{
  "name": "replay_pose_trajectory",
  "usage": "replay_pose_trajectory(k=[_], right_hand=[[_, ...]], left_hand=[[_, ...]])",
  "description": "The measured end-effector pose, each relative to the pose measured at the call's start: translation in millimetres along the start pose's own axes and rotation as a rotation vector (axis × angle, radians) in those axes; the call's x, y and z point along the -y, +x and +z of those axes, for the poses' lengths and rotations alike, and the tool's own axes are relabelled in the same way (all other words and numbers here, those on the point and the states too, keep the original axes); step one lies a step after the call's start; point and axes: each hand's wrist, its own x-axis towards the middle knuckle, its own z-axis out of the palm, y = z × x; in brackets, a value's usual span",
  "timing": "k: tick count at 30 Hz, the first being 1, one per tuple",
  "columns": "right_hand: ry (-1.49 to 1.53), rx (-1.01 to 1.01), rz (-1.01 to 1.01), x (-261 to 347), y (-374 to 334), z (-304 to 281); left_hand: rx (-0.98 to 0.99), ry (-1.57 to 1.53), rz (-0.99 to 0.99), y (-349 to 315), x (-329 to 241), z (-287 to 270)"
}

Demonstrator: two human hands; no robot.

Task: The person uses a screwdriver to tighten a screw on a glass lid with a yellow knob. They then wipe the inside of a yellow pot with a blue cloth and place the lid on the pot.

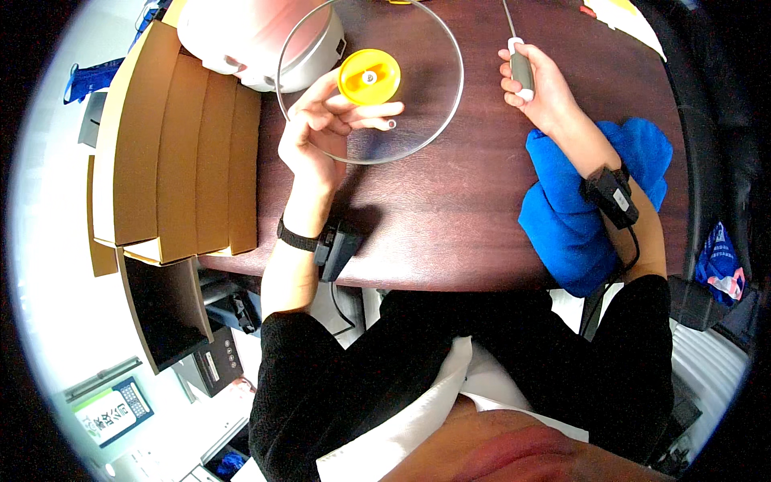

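1. Left hand [317, 124], fingers half spread around the yellow knob [381, 64], holds one clear lid [426, 100] over the table [450, 233].
2. Right hand [546, 87] closes round one screwdriver [522, 71].
3. Right forearm [594, 150] partly hides one blue cloth [562, 221]; the upper edge crops the screwdriver's shaft and one white appliance [221, 36].

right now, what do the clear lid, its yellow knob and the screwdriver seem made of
Clear lid: probably glossy glass, as the tabletop shows through; clear plastic possible. Yellow knob: likely smooth plastic, evenly coloured. Screwdriver: dull grey, white-ended handle, probably plastic; thin straight shaft, likely metal.
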Motion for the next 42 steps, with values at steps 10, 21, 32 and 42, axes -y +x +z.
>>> replay_pose_trajectory(k=[10,21,32,42], right_hand=[[-0.023,0.0,0.007,-2,-2,1],[-0.032,-0.007,0.007,-2,-2,2],[-0.03,0.009,0.016,-2,-5,3],[-0.039,0.035,0.005,-3,-4,1]], left_hand=[[-0.062,0.11,0.011,4,0,10],[-0.116,0.116,0.016,8,5,9],[-0.133,0.178,0.028,5,3,13],[-0.153,0.193,0.004,3,2,14]])
